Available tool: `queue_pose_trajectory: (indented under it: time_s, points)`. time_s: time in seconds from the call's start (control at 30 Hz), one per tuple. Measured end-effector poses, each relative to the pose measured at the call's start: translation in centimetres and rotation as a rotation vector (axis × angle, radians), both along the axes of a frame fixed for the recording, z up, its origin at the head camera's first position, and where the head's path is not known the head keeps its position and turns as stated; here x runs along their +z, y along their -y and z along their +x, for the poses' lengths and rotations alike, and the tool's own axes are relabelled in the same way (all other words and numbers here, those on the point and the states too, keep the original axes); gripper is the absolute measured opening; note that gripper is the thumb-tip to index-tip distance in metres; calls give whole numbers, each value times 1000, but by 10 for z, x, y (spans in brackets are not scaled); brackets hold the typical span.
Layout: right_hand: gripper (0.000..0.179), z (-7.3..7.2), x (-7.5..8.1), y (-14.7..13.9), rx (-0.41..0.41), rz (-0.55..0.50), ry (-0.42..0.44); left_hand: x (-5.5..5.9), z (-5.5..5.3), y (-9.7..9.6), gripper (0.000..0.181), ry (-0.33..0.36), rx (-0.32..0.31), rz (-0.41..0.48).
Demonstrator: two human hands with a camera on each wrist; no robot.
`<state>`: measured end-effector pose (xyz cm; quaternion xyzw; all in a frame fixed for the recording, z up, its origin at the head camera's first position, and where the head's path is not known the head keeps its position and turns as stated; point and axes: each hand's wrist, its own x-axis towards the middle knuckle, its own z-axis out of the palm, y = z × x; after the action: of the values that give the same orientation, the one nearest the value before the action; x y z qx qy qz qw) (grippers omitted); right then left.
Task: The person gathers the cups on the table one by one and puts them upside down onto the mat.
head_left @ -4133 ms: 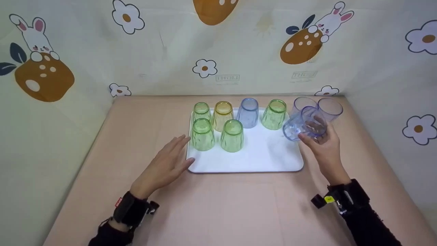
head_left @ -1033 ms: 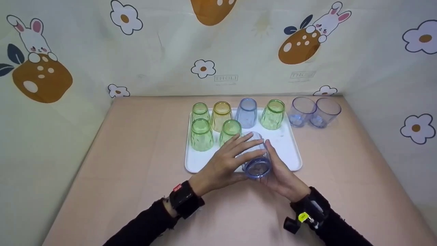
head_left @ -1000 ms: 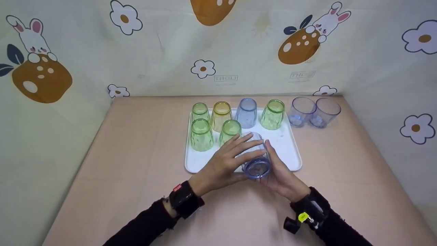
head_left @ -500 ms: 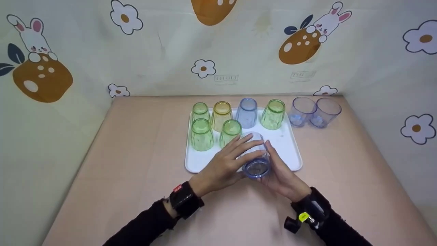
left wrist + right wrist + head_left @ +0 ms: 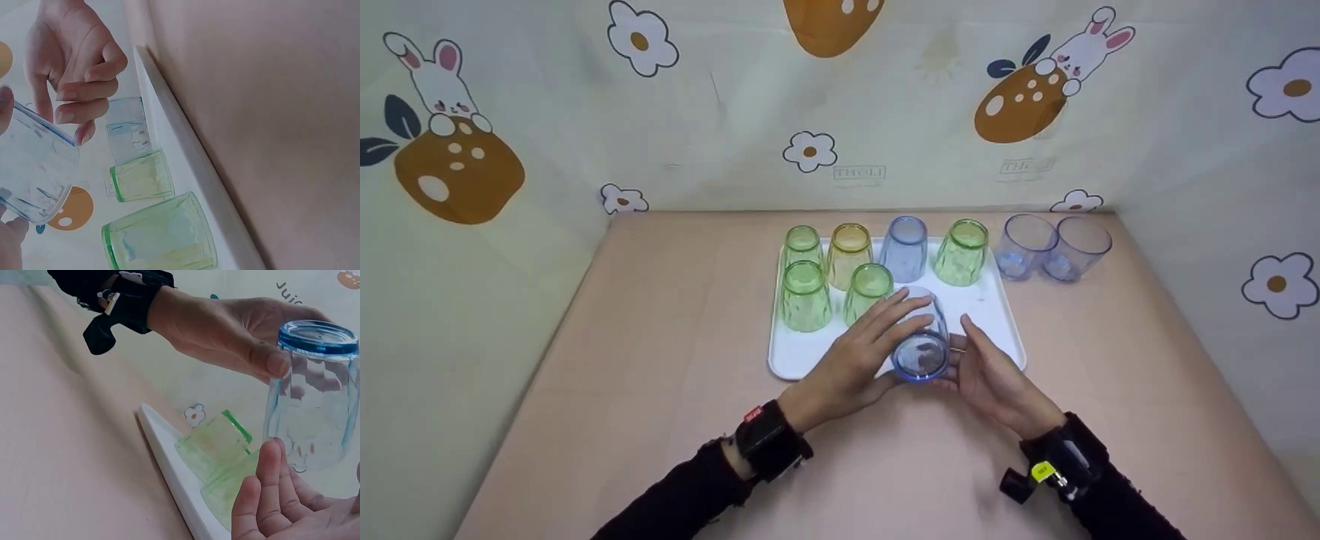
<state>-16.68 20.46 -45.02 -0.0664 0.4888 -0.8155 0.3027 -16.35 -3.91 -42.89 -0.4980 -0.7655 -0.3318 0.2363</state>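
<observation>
My left hand [image 5: 851, 364] grips a clear blue drinking glass [image 5: 921, 358] over the tray's front edge. The glass is tipped, with its thick base toward me. In the right wrist view, thumb and fingers wrap the glass [image 5: 315, 402] near its base. My right hand [image 5: 1005, 386] is just right of it, thumb apart from the glass and fingers loosely extended. Its fingertips are right at the glass's side in the left wrist view. Behind, the white tray [image 5: 802, 369] bears upside-down glasses: several green ones [image 5: 805, 300], a yellow one [image 5: 850, 259] and a blue one [image 5: 904, 251].
Two clear bluish glasses [image 5: 1026, 247] stand upright, side by side, on the table [image 5: 660, 337] right of the tray. A patterned cloth wall [image 5: 720, 150] rises behind and on both sides.
The right hand brought the blue glass from the right to the tray's front, where the left hand took hold. Within the last half second, the right hand loosened and shifted right.
</observation>
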Motion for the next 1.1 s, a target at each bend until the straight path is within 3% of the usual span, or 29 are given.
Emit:
queue_pose_trajectory:
  time_s: [0.2, 0.37, 0.5, 0.73, 0.83, 0.93, 1.1]
  points:
    - [55, -14, 1, -26, -152, -32, 42, -5, -4, -8, 85, 88, 30, 102]
    - [52, -27, 0, -46, -279, -40, 78, -10, -8, -22, 81, 206, 115, 159]
    - [50, -37, -1, -60, -331, -54, 99, -11, -14, -36, 79, 290, 193, 152]
    - [49, -46, -4, -80, -376, -81, 107, -16, -27, -61, 76, 472, 365, 108]
    - [48, -47, -6, -84, -386, -93, 139, -18, -34, -72, 76, 547, 399, 113]
    - [47, -47, -8, -86, -395, -96, 169, -19, -39, -83, 75, 580, 421, 116]
    - [45, -52, -8, -88, -407, -97, 172, -22, -49, -96, 73, 570, 474, 106]
